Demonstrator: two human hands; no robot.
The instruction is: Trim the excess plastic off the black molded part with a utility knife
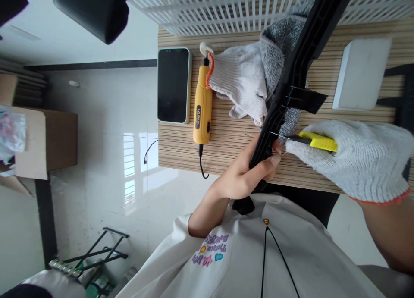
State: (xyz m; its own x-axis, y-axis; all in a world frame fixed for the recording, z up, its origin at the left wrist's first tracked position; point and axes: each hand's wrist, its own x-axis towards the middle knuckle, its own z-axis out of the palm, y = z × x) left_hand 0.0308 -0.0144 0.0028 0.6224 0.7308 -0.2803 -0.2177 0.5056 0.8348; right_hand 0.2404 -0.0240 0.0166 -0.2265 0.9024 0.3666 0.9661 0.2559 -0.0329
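Head view. Glossy pale floor tiles fill the left half; a striped wooden desk (226,142) takes the upper right.

Left hand (249,168): bare, fingers closed around the lower end of a long black plastic part (293,80), which runs diagonally up from the desk's near edge to the far edge.

Right hand (355,158): in a white knit glove, closed on a yellow utility knife (318,141); the thin blade touches the black part's edge just above the left fingers.

Desk's left edge: smartphone (174,85), screen dark, lying flat.

Just beside it: yellow rotary tool (202,108) with a black cord hanging over the near edge.

Desk's middle: loose white glove (241,80) with an orange cuff, overlapping a grey glove (280,43), partly under the black part.

Right side: white block (362,71).

Far edge: white slatted basket (226,7).

Floor, left: cardboard boxes (45,138); black metal frame (97,250) lower down.
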